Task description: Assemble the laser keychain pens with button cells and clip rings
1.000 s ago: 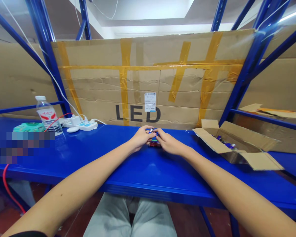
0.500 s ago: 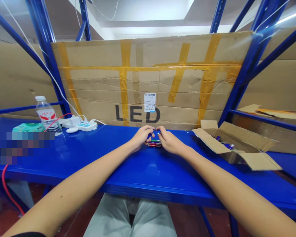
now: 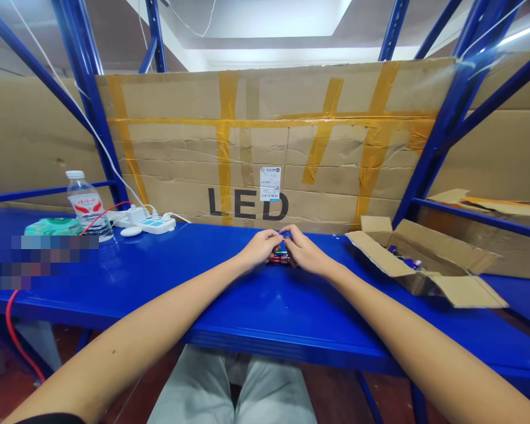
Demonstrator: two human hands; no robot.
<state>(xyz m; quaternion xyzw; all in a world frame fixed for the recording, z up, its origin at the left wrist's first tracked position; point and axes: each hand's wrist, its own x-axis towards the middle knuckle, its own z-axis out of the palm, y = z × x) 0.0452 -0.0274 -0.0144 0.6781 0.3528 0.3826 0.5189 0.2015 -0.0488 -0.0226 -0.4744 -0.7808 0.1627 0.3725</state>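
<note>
Over the middle of the blue table, my left hand (image 3: 261, 248) and my right hand (image 3: 305, 252) meet, both with fingers pinched. Between the fingertips is a small shiny blue object (image 3: 287, 234), mostly hidden by the fingers, so its kind is unclear. Just below the hands, a small red metallic cylinder (image 3: 279, 259) lies sideways on the table. A green one (image 3: 281, 252) lies right behind it, partly covered by my fingers.
At the right stands an open cardboard box (image 3: 380, 254) with several small blue pieces (image 3: 408, 262) inside. On the left are a water bottle (image 3: 88, 206), a green packet (image 3: 53, 226) and a white power strip (image 3: 156, 224). A large taped carton (image 3: 181, 171) backs the table (image 3: 265, 306).
My left fingers have closed in towards the right hand and cover more of the blue object. The view has shifted slightly; the cylinders stay on the table.
</note>
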